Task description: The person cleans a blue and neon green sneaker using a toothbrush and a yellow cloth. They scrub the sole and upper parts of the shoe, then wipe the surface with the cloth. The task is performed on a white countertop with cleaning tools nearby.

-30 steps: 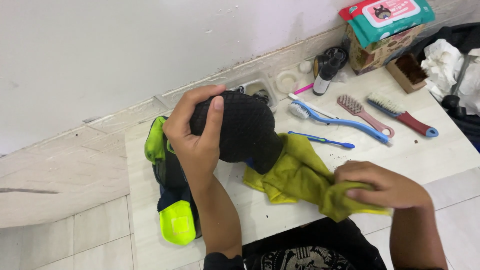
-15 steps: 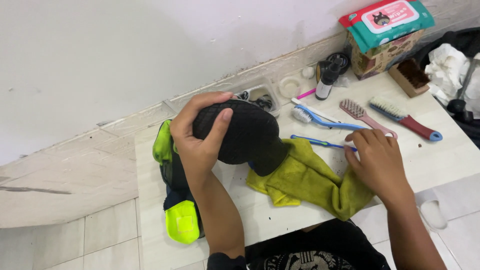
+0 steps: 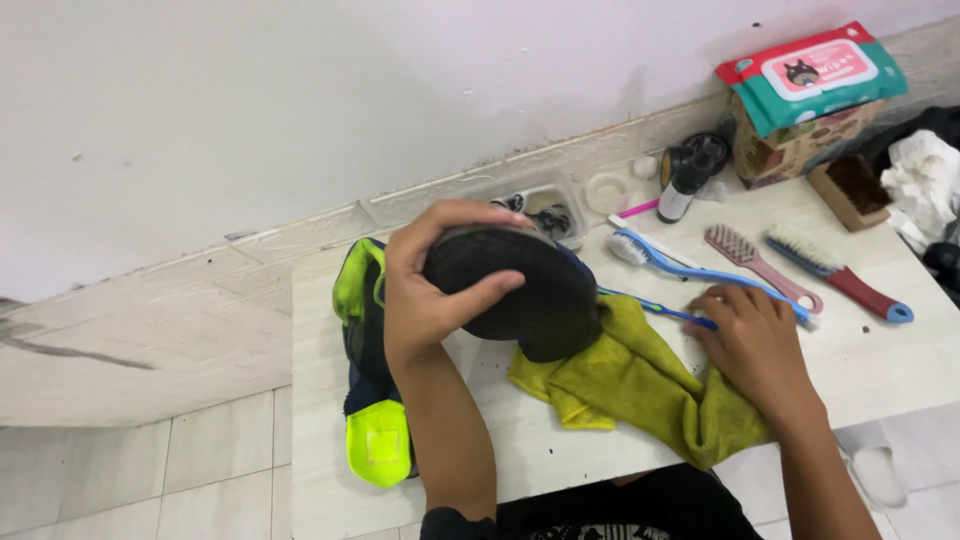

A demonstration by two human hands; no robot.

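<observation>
My left hand (image 3: 425,290) grips a black shoe (image 3: 520,290), sole turned up, and holds it over the white table (image 3: 900,350). A second shoe, dark with neon yellow-green parts (image 3: 372,400), lies flat under my left forearm. My right hand (image 3: 752,345) rests on the table with its fingers over a thin blue toothbrush (image 3: 660,308), at the edge of a crumpled yellow-green cloth (image 3: 640,385). Whether the fingers have closed on the toothbrush is unclear.
A larger blue brush (image 3: 690,265), a pink-handled brush (image 3: 755,265) and a red-and-blue brush (image 3: 835,272) lie behind my right hand. Against the wall stand a dark bottle (image 3: 685,180), a clear tray (image 3: 545,215), and a wet-wipes pack (image 3: 815,75) on a box.
My right hand let go of the cloth's near end and moved up and away to the thin blue toothbrush. My left hand kept its hold on the black shoe.
</observation>
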